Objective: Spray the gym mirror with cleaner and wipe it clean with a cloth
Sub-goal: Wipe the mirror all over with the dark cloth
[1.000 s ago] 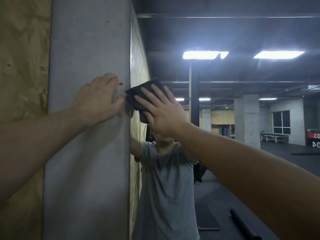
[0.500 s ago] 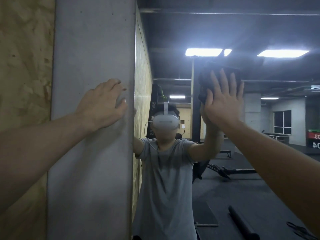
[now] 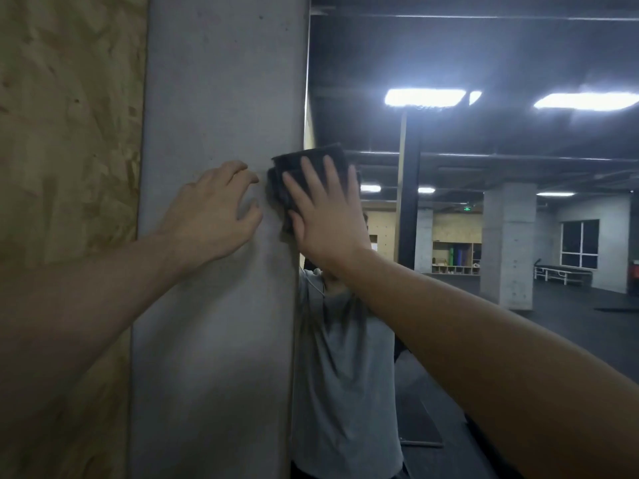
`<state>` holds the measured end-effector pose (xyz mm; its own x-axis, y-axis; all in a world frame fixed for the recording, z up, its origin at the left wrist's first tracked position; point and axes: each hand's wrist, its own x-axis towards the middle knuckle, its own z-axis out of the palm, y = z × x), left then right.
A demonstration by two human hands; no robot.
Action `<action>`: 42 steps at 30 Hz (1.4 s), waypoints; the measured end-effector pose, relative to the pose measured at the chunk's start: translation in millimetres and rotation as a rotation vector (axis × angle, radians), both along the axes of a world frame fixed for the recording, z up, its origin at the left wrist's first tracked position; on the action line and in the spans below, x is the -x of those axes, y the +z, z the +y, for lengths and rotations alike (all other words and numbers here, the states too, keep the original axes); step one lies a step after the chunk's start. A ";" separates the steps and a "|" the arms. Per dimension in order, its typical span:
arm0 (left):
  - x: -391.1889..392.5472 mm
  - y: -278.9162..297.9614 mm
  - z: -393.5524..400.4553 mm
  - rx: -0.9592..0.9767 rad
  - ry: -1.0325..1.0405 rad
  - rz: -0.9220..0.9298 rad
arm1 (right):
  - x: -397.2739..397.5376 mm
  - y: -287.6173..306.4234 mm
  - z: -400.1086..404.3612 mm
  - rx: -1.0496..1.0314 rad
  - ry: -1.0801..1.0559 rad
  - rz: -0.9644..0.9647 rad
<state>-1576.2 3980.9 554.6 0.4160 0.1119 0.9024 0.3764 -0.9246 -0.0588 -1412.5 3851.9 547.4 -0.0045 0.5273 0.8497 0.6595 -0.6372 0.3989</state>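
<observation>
The gym mirror (image 3: 484, 271) fills the right of the view and reflects the dark gym and a person in a grey shirt. A dark folded cloth (image 3: 307, 164) lies flat on the glass at the mirror's left edge. My right hand (image 3: 325, 216) presses it against the mirror with straight, spread fingers. My left hand (image 3: 214, 212) rests on the grey concrete pillar (image 3: 214, 340) beside the mirror, fingers slightly bent, holding nothing. No spray bottle is in view.
A chipboard wall panel (image 3: 65, 167) stands left of the pillar. The mirror reflects ceiling lights (image 3: 425, 97), a black post (image 3: 409, 202), concrete columns, shelves and a bench at the far side of the gym floor.
Half a second ago my right hand held the cloth further right and higher on the glass; it has swept back left to the mirror's edge. My left hand stays on the pillar.
</observation>
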 end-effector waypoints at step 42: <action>-3.5 -68.5 -22.2 0.157 -0.071 0.133 | -11.1 -104.0 -19.3 0.255 0.083 -0.090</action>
<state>-1572.7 3958.8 486.1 0.5417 0.2132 0.8131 0.3088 -0.9501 0.0434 -1401.5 3832.6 443.5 -0.1264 0.7184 0.6841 0.6598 -0.4541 0.5987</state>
